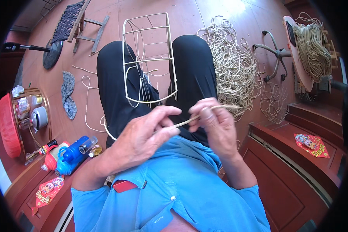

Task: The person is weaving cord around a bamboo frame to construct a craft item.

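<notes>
A thin pale cord [186, 122] is stretched between my two hands, just in front of my blue shirt. My left hand [145, 133] has the cord between thumb and curled fingers, its index finger reaching out to the right. The cord's frayed end sticks out to the right past my right hand [216, 120], which pinches it between thumb and fingers. Beyond the hands, a cream-coloured wire frame [149, 60] with rounded lower corners stands between my knees, and several loose strands hang inside it. A length of cord trails from the floor up to my left hand's side.
A big tangled heap of cord [236, 69] lies right of my knee. More cord [313, 50] hangs over a chair with a metal base [276, 54]. Left are a woven stool [69, 25], a crumpled cloth [68, 94], a blue bottle [74, 152] and a red basin [9, 125].
</notes>
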